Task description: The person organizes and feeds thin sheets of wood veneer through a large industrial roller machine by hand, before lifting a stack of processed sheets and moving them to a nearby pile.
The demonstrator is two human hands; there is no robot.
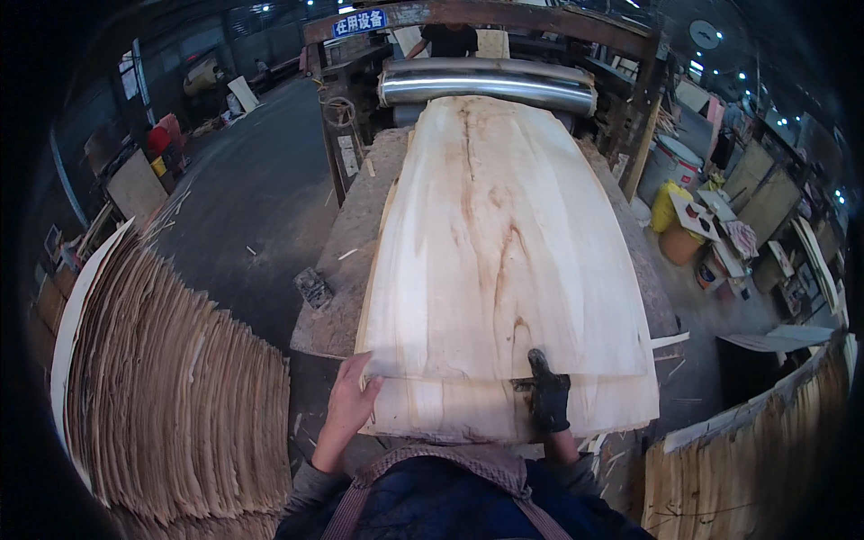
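Note:
A long pale wood veneer sheet (432, 270) with brown grain streaks lies on a stack, its far end close to the metal rollers. Its near edge sits short of the veneer below (441, 412), which shows as a strip in front of me. At the sheet's near left corner, my bare left hand (347, 402) is closed on the edge, thumb toward the top. My right hand (551, 402), in a dark glove, grips the near edge right of the middle, thumb over the top face; its other fingers are mostly hidden. Beside that glove is a small dark patch I cannot make out.
Shiny rollers (486, 87) in a rusty frame (477, 13) span the far end; a person (450, 40) stands behind them. Veneer stacks rise at left (180, 387) and right (756, 459). A dark block (313, 288) lies on the bed's left side. Buckets (670, 166) stand right.

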